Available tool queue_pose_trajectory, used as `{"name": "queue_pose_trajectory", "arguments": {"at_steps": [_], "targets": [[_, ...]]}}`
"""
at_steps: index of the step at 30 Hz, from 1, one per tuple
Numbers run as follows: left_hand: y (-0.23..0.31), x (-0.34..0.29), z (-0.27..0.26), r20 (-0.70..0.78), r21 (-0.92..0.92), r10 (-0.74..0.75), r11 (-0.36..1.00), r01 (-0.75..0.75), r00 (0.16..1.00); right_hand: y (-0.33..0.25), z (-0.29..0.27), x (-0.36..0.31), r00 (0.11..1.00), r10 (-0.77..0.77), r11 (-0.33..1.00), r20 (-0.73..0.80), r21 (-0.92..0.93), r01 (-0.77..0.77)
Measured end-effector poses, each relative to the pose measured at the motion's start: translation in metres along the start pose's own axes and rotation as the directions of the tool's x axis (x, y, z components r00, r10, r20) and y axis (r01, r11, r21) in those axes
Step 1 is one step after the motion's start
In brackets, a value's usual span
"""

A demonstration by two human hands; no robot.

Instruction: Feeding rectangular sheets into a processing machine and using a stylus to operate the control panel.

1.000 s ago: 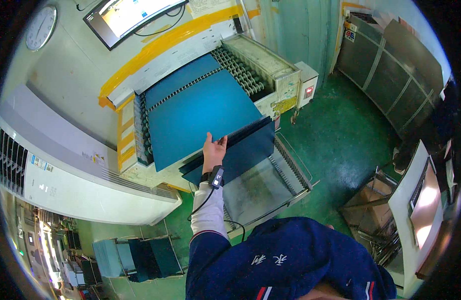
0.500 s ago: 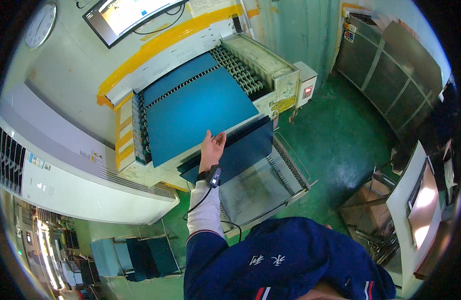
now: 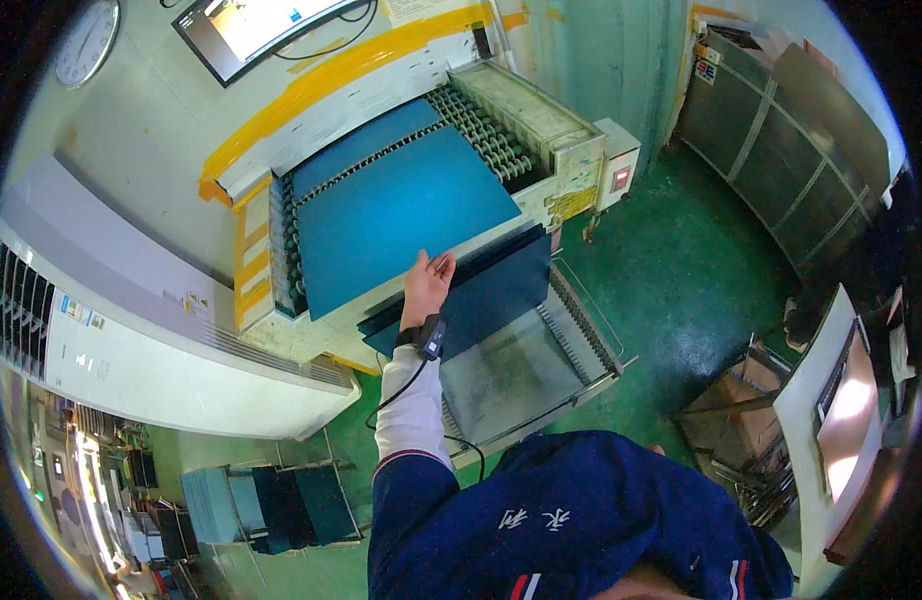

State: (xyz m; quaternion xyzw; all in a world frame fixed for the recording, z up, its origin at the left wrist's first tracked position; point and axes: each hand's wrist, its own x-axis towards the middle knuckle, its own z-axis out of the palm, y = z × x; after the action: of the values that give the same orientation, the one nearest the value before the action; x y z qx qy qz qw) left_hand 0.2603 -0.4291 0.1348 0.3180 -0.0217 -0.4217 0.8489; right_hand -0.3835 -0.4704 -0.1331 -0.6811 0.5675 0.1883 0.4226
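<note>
My left hand (image 3: 428, 286) is at the near edge of a large bright-blue sheet (image 3: 406, 215), palm turned to the right and fingers loosely apart. Nothing shows in its grasp; whether it touches the sheet's edge I cannot tell. The sheet lies flat on the rollers of a conveyor machine (image 3: 506, 160), with another blue sheet (image 3: 366, 148) behind it. Below and right of my hand, several dark-blue sheets (image 3: 501, 300) stand leaning in a metal rack (image 3: 511, 385). A small black device (image 3: 431, 337) with a cable is strapped to my left wrist. My right hand is out of sight.
A white air conditioner (image 3: 171, 350) borders the machine on the left. A red-lit control box (image 3: 619, 178) sits at the machine's right end. At lower left, another rack holds blue panels (image 3: 301, 508). Boards (image 3: 831, 390) stand at right; a screen (image 3: 266, 30) hangs above.
The near blue sheet has slid slightly farther onto the rollers, away from me. My left hand has moved a little forward, and the whole view has shifted slightly.
</note>
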Motion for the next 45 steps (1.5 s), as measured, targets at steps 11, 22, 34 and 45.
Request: {"name": "queue_pose_trajectory", "arguments": {"at_steps": [11,22,34,45], "targets": [[0.004,-0.001,0.001,0.092,0.142,-0.014,0.990,0.001,0.996,0.002,0.004,-0.003,1.000,-0.029,1.000,-0.008,-0.011,0.029],[-0.015,-0.035,-0.029,0.214,0.974,0.389,-0.158,-0.164,0.896,0.018,0.017,-0.007,0.997,-0.070,0.998,-0.014,0.008,0.070],[-0.042,-0.082,-0.023,0.559,0.699,0.356,-0.689,-0.194,0.749,-0.008,0.013,-0.032,0.999,-0.026,0.995,-0.043,0.097,0.030],[-0.048,-0.042,-0.050,0.522,0.598,0.175,-0.773,-0.212,0.835,0.024,0.052,-0.012,0.927,0.229,0.974,-0.298,0.075,-0.216]]}}
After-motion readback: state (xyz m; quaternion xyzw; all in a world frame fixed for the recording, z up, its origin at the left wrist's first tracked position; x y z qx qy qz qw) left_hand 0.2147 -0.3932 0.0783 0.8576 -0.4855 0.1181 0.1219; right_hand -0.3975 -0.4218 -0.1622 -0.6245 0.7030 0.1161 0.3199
